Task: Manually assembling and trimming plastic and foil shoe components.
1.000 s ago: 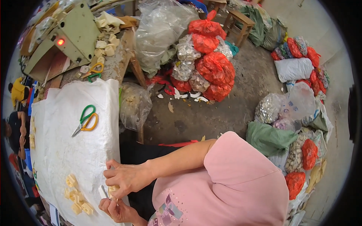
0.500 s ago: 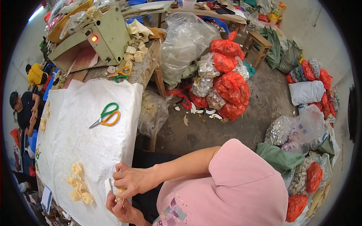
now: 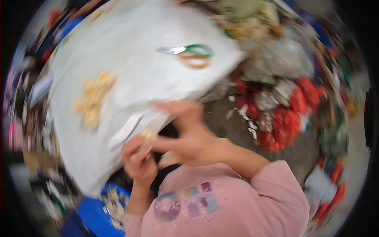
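Note:
My left hand [image 3: 139, 160] is closed around a small cream-coloured plastic piece [image 3: 147, 133] at the table's near edge. Close by on the right, my right hand [image 3: 189, 132] is smeared by motion. Its thumb reaches toward the piece and its forefinger stretches away, with a gap between them. A pale strip [image 3: 126, 128] lies on the white cloth [image 3: 150, 27] just beyond my left fingers. Another cream-coloured thing [image 3: 169, 158] shows below my right hand, too blurred to name. Several cream plastic pieces [image 3: 92, 98] are heaped at the left. Scissors [image 3: 191, 53] with green and orange handles lie farther back.
A blue tub [image 3: 89, 211] holding pale pieces stands below the table at the near left. Red bags [image 3: 280, 128] and clear bags [image 3: 288, 59] are piled on the floor at the right, beside white scraps [image 3: 252, 128].
The whole view has swung, so the table and scissors appear farther right and the blue tub shows. My right hand's thumb and forefinger have spread apart. The picture is now blurred.

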Demonstrator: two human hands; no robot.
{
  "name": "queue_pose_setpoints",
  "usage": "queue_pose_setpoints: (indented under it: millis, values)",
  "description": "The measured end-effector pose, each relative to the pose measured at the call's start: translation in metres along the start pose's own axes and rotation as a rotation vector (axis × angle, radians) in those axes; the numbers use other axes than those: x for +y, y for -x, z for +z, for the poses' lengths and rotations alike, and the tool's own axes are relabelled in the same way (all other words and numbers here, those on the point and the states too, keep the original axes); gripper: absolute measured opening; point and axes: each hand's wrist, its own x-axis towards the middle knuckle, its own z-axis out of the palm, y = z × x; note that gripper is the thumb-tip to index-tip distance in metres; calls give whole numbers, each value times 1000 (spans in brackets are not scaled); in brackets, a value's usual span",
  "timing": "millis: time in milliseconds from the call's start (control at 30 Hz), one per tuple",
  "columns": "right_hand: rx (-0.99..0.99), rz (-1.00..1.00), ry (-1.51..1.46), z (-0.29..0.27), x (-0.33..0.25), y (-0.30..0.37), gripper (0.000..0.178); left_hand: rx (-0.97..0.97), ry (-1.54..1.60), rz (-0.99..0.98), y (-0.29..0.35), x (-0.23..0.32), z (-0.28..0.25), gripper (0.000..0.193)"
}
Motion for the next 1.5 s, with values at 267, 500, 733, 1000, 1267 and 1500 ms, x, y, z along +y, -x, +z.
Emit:
queue_pose_setpoints:
  millis: [267,500,733,1000,1267,1500]
  values:
    - [65,737,-990,65,28,50,39,77,126,24,1,1,-5,39]
    - [112,795,-1163,72,28,36,25,-45,131,109,17,-13,-3,27]
    - [104,824,-1157,68,25,36,25,-119,-31,47,11,-3,0,19]
    - [-6,738,-923,68,26,37,24,-162,-112,-19,5,5,6,17]
    - [-152,456,-478,65,29,21,23,-229,-196,-106,2,1,2,19]
    - [-561,759,-1216,53,80,9,54,-39,391,-189,7,-6,6,30]
